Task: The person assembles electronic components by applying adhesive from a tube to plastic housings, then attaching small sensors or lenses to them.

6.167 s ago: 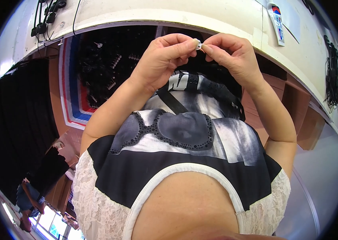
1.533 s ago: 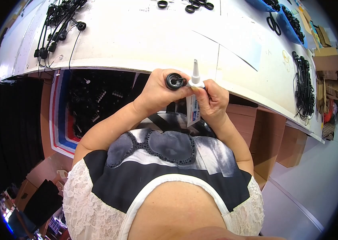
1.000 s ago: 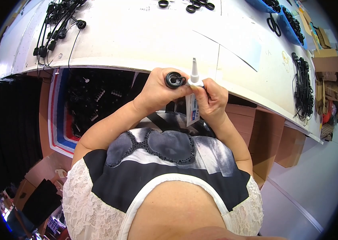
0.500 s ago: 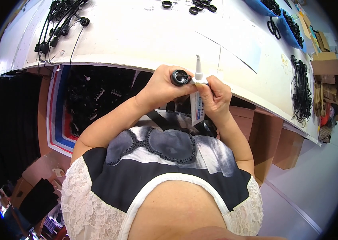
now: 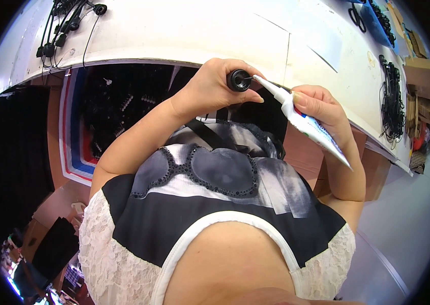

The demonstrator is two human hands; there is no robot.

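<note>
Black round fitting (image 5: pixel 239 80), just off the near edge of the white table (image 5: pixel 215 35), clasped in curled fingers of the left hand (image 5: pixel 214 87), with thumb spread apart below it. Pinching firmly, between thumb and bent fingers of the right hand (image 5: pixel 321 108) beside the table's near edge, a slanted white tube (image 5: pixel 310 128), with its nozzle (image 5: pixel 270 87) aimed at the fitting, too close to tell whether touching. Farther out on the table, black cables (image 5: pixel 61 39) at the left end, a coiled cable bundle (image 5: pixel 392 101) and scissors (image 5: pixel 357 20) toward the right.
</note>
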